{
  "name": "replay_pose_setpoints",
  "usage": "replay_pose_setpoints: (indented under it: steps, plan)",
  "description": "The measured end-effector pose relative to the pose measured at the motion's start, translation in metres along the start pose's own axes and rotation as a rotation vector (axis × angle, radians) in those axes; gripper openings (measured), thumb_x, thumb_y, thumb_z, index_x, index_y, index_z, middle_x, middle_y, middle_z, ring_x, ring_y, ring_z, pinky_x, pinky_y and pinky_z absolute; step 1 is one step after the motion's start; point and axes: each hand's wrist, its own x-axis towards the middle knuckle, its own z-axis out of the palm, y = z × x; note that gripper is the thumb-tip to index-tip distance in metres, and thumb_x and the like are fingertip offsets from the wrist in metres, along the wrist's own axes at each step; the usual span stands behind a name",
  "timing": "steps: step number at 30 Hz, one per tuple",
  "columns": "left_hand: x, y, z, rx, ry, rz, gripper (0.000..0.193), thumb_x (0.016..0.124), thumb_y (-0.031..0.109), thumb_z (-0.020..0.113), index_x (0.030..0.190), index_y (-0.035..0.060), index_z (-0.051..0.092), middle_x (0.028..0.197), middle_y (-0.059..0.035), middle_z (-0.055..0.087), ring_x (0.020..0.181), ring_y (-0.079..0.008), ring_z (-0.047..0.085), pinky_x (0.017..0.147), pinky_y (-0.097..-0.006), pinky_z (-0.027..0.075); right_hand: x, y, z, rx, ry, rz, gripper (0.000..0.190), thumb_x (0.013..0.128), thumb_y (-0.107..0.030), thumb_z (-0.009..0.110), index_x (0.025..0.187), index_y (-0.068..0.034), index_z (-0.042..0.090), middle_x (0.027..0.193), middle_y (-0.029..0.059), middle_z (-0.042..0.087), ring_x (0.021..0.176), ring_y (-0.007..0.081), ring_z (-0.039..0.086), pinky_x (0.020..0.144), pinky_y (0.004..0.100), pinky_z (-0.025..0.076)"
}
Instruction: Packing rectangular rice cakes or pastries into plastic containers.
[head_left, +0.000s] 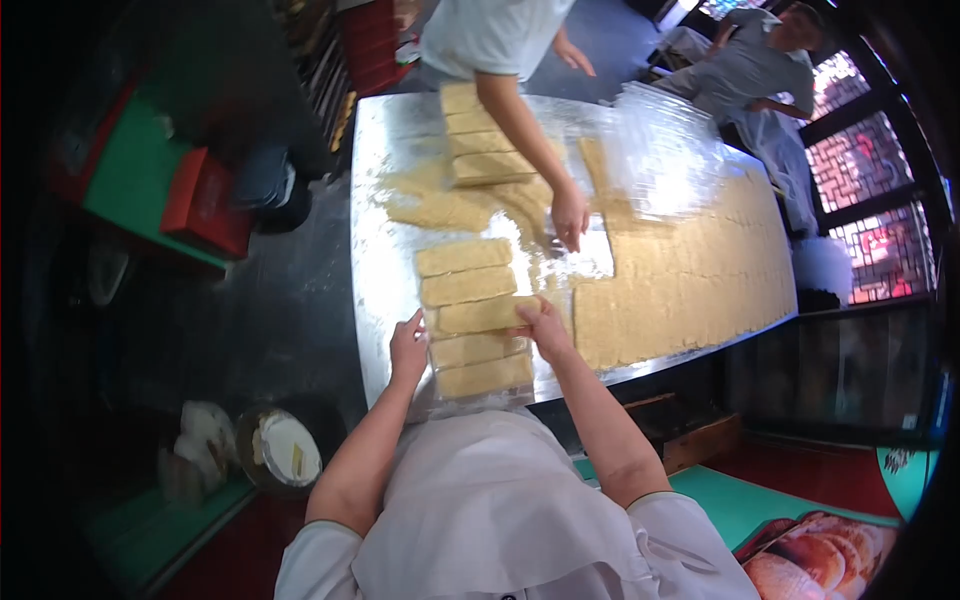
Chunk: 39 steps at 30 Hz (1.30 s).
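Several oblong slabs of yellow crumbly dough or pastry lie in a column before me, on clear plastic film (480, 401) at the metal table's near left part. My right hand (544, 324) grips the right end of the middle slab (476, 316), thumb on top. Beside the column's left edge is my left hand (410, 349), fingers partly extended and holding nothing that I can see. To the right, a large scored sheet of the same material (682, 300) covers much of the table. Whether the gripped slab is lifted cannot be told.
A co-worker's hand (571, 217) reaches down over the table (382, 300) from the far side, beside another row of slabs (491, 166). Stacked clear plastic sheets (664, 150) lie at the back right. Another person sits beyond. A round container (289, 450) stands at the lower left.
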Motion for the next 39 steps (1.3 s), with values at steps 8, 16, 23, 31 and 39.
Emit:
replay_pose_setpoints:
  steps: [8, 16, 23, 31, 39]
  plan:
    - [-0.003, -0.040, 0.001, -0.043, -0.073, -0.212, 0.056, 0.080, -0.009, 0.054, 0.133, 0.0085, 0.060, 0.089, -0.0043, 0.051, 0.074, -0.0142, 0.053, 0.064, -0.0265, 0.049, 0.019, 0.044, 0.004, 0.026, -0.106, 0.142, 0.047, 0.091, -0.016, 0.063, 0.133, -0.003, 0.046, 0.116, 0.0109, 0.061, 0.102, 0.0243, 0.065, 0.082, 0.0388, 0.059]
    - [0.009, -0.012, -0.002, -0.152, -0.063, -0.148, 0.057, 0.082, -0.013, 0.055, 0.134, 0.0097, 0.059, 0.093, -0.0023, 0.049, 0.074, -0.0115, 0.052, 0.058, -0.0242, 0.050, 0.040, 0.019, 0.021, 0.065, -0.274, 0.188, 0.052, 0.094, -0.019, 0.063, 0.138, -0.002, 0.041, 0.129, 0.0140, 0.054, 0.111, 0.0265, 0.060, 0.083, 0.0401, 0.059]
    - [-0.019, -0.037, -0.018, -0.016, -0.067, -0.155, 0.054, 0.081, -0.010, 0.062, 0.133, 0.0078, 0.060, 0.092, -0.0065, 0.049, 0.077, -0.0171, 0.054, 0.063, -0.0276, 0.051, 0.027, 0.055, 0.035, -0.371, -0.121, 0.068, 0.054, 0.091, -0.028, 0.066, 0.135, -0.001, 0.050, 0.119, 0.0179, 0.062, 0.104, 0.0272, 0.065, 0.077, 0.0377, 0.060]
    - [-0.022, 0.060, -0.014, 0.809, -0.364, 0.340, 0.079, 0.088, 0.024, 0.065, 0.152, 0.0011, 0.024, 0.161, -0.0130, 0.020, 0.150, -0.0267, 0.014, 0.119, -0.0539, 0.004, 0.033, 0.011, 0.028, -0.685, 0.001, -0.096, 0.040, 0.087, -0.026, 0.068, 0.111, 0.005, 0.061, 0.091, 0.0250, 0.066, 0.076, 0.0309, 0.069, 0.066, 0.0424, 0.055]
    - [-0.018, 0.053, -0.004, 0.829, -0.403, 0.292, 0.079, 0.088, 0.031, 0.064, 0.151, 0.0001, 0.026, 0.161, -0.0145, 0.018, 0.150, -0.0255, 0.012, 0.118, -0.0571, 0.003, -0.014, 0.021, 0.038, -1.230, 0.208, -0.665, 0.035, 0.085, -0.013, 0.064, 0.116, 0.001, 0.057, 0.114, 0.0153, 0.057, 0.107, 0.0351, 0.054, 0.090, 0.0440, 0.047]
